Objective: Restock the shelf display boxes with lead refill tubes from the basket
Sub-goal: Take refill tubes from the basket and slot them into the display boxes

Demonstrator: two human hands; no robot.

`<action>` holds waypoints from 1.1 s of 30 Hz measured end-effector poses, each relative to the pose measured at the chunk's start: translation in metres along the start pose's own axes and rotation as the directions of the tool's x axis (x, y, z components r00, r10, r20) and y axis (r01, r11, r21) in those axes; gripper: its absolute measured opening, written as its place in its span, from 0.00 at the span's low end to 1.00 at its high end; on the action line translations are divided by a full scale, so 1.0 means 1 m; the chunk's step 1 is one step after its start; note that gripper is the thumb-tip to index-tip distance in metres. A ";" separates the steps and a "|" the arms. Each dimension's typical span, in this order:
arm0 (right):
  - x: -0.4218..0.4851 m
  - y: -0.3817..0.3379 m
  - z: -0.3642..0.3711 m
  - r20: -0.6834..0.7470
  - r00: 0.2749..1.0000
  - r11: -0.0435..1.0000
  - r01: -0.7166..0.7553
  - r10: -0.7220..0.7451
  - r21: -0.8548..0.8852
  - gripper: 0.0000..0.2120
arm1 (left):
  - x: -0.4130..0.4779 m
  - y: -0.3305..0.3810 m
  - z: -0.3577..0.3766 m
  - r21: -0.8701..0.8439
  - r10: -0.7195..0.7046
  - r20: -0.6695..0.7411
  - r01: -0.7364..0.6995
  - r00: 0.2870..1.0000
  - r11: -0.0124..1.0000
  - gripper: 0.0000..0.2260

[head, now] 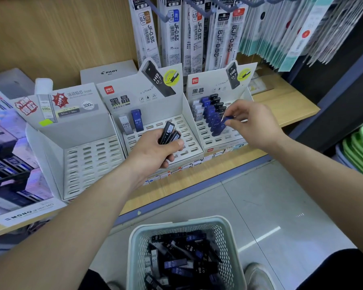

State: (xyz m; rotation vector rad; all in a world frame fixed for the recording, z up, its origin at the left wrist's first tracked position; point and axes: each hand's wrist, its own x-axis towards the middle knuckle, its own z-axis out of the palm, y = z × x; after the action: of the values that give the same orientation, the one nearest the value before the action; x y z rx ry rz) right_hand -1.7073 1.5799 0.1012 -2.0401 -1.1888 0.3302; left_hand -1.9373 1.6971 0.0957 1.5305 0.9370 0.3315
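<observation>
Basket (134, 233) of tubes (176, 262) lies below both hands; left hand (155, 151) clasps black tubes (169, 132), right hand (254, 124) pinches a blue tube (226, 120) in its fingers (236, 110), which should seat upright in the box (216, 141) slot beneath them.

shelf (281, 101): carried three display boxes side by side.
left display box (88, 164): stood at the left end, just beside the middle one.
middle display box (189, 130): sat between the other two; held two standing tubes (132, 123) at its back left.
right display box (218, 88): stood at the right end; held rows of tubes (210, 109) in its back left part.
hanging packs (197, 34): hung above and behind the middle and right boxes.
left hand (153, 151): hovered over the middle display box, gripping a bunch of tubes (169, 132).
right hand (252, 122): reached over the right display box, pinching a single tube (226, 120) beside the rows.
basket (134, 248): sat on the floor (281, 195) before the shelf; held loose tubes (176, 264).
</observation>
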 end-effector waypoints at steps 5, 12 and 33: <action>0.000 -0.002 0.000 0.035 0.998 0.993 0.053 -0.050 -0.110 0.06 | 0.000 0.002 0.000 -0.061 -0.016 0.036 0.019 0.999 0.998 0.04; 0.002 0.001 0.009 0.091 0.984 0.942 0.176 -0.156 -0.285 0.07 | -0.003 0.004 -0.002 -0.132 0.026 0.114 -0.010 0.993 0.991 0.10; -0.013 -0.041 0.027 0.288 0.953 0.928 -0.021 -0.093 0.372 0.05 | -0.001 0.004 -0.004 -0.179 0.037 0.059 -0.026 0.998 0.984 0.07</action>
State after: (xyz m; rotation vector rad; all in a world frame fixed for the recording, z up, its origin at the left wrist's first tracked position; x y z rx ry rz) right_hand -1.7559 1.5938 0.1097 -1.6715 -1.2314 0.8100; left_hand -1.9392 1.6994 0.1008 1.3851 0.8129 0.3781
